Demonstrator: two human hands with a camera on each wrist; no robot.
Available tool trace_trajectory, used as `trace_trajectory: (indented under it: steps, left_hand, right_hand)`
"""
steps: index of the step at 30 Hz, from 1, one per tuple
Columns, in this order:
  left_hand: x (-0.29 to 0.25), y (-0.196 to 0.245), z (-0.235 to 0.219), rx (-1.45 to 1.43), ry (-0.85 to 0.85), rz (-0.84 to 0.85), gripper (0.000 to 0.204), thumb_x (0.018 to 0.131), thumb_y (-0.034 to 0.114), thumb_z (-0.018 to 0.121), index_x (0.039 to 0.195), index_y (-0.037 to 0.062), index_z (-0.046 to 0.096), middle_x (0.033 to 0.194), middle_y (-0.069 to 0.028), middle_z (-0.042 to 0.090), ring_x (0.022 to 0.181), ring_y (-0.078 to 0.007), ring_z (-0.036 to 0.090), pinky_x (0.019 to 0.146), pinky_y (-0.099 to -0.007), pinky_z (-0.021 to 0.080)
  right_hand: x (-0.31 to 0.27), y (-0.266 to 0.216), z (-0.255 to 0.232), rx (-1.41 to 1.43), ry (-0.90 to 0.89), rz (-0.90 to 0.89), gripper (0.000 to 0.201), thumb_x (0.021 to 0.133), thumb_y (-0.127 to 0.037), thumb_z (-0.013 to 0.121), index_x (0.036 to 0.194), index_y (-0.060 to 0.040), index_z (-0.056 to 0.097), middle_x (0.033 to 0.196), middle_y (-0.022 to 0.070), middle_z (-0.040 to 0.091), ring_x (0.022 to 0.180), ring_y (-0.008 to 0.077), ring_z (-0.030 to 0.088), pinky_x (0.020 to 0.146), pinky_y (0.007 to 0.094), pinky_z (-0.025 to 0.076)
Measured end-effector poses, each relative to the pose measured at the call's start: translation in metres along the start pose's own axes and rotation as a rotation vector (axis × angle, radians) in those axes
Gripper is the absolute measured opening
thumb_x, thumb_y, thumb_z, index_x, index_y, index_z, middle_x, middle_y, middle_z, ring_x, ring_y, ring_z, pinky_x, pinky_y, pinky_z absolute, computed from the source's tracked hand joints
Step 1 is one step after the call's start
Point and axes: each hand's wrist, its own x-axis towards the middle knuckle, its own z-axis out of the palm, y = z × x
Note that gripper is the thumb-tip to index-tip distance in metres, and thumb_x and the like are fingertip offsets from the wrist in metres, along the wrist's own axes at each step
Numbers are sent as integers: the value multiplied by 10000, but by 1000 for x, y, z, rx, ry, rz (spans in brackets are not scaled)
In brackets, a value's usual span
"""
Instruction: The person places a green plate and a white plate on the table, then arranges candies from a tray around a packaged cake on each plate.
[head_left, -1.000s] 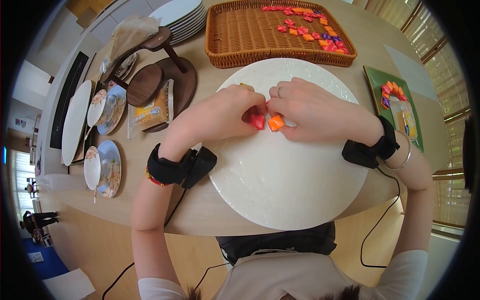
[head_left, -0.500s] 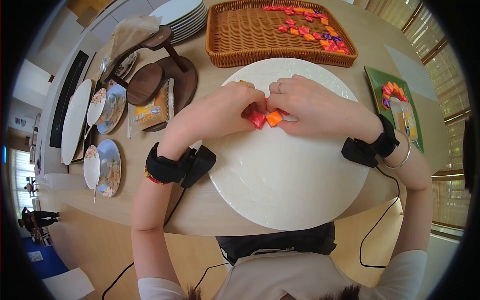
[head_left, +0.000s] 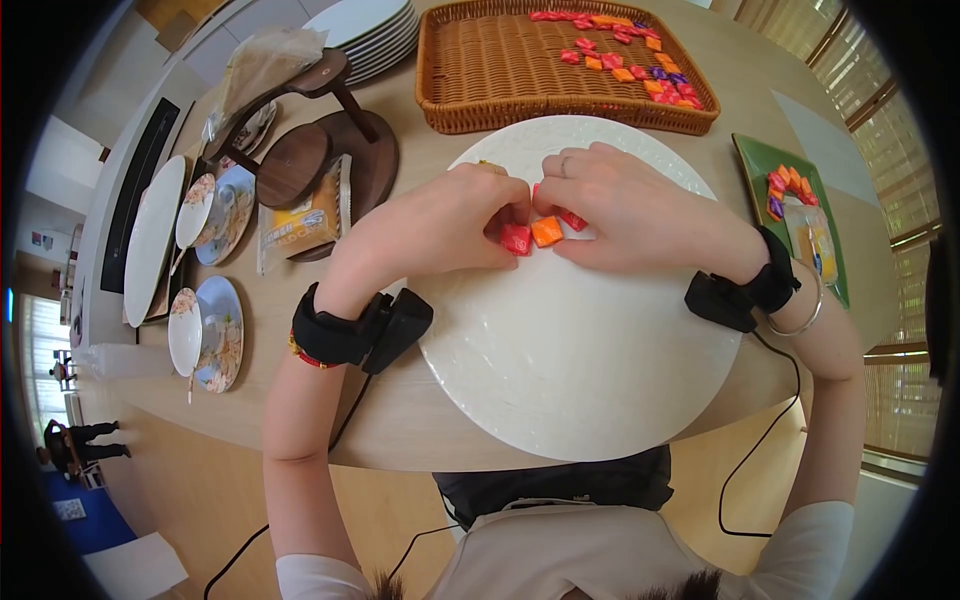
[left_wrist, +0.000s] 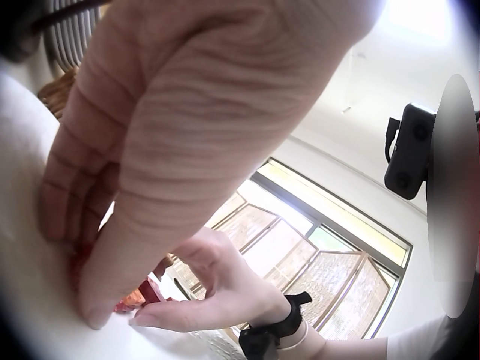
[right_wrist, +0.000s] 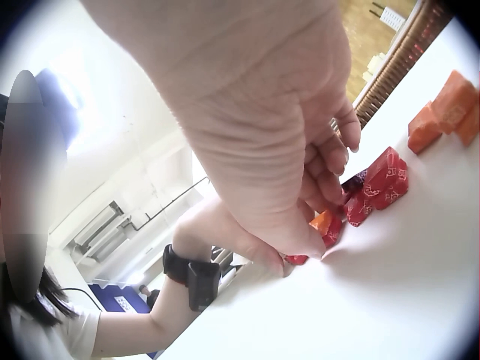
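Note:
In the head view, both hands meet over the upper part of a large round white plate (head_left: 560, 350). My left hand (head_left: 450, 218) pinches a red wrapped candy (head_left: 515, 240) between thumb and fingers. Beside it lies an orange wrapped candy (head_left: 547, 232), between the two hands. My right hand (head_left: 635, 215) has its thumb and curled fingers around another red candy (head_left: 573, 220), partly covered by the hand. The right wrist view shows more red candies (right_wrist: 384, 180) and orange candies (right_wrist: 452, 105) on the plate, past the fingers; the right hand hides most of these from the head camera.
A wicker tray (head_left: 490, 90) with several candies stands behind the plate. On the right is a green plate (head_left: 745, 165) with candies and a packet. A wooden stand (head_left: 375, 190), packaged bread (head_left: 310, 220), cups with saucers (head_left: 222, 330) and stacked plates (head_left: 375, 40) are left.
The orange candy has shifted slightly up and turned between the hands. The right fingers have moved a little, showing more of the red candy there. The left hand still holds its red candy.

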Motion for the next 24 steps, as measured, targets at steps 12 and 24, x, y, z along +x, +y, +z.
trace_trajectory:
  steps: [12, 24]
  left_hand:
    - [0, 2, -2, -11, -26, -28, 270, 770, 96, 764, 986, -32, 662, 897, -135, 659, 776, -237, 660, 739, -332, 541]
    - [-1, 3, -3, 56, -33, -47, 320, 753, 131, 797, 991, -25, 653, 903, -132, 654, 783, -231, 652, 726, -329, 536]
  right_hand:
    - [1, 6, 5, -17, 26, -16, 91, 798, -100, 620, 835, -16, 622, 851, 111, 585, 905, 299, 588, 830, 416, 458]
    - [-1, 4, -6, 19, 32, 5, 123, 808, -102, 645, 889, -10, 642, 875, 126, 599, 890, 324, 601, 803, 439, 483]
